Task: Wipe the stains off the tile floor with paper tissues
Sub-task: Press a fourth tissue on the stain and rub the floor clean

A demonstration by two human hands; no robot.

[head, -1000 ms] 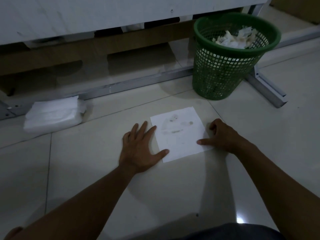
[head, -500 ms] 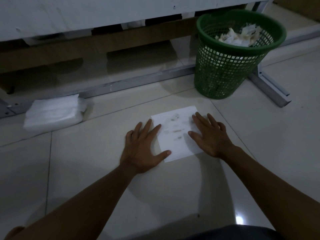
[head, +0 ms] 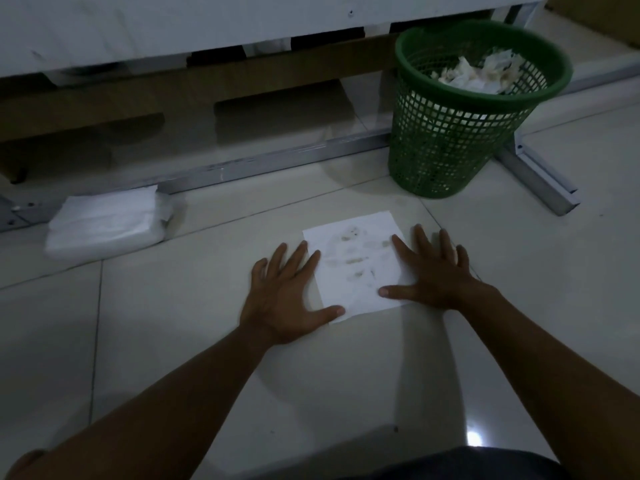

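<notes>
The right hand [head: 436, 271] now lies further right than half a second ago, off the middle of the tissue [head: 356, 265] and onto its right edge, fingers straight and spread, thumb pressing the near right corner. The left hand [head: 287, 292] has stayed flat on the floor [head: 173, 323], fingers apart, thumb on the tissue's near left corner. Brownish stains show uncovered on the tissue. The green bin [head: 460, 133] stands far right; a tissue pack [head: 107, 223] lies far left.

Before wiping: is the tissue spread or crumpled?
Spread: the tissue lies flat on the floor, a hand pressing each side.
</notes>
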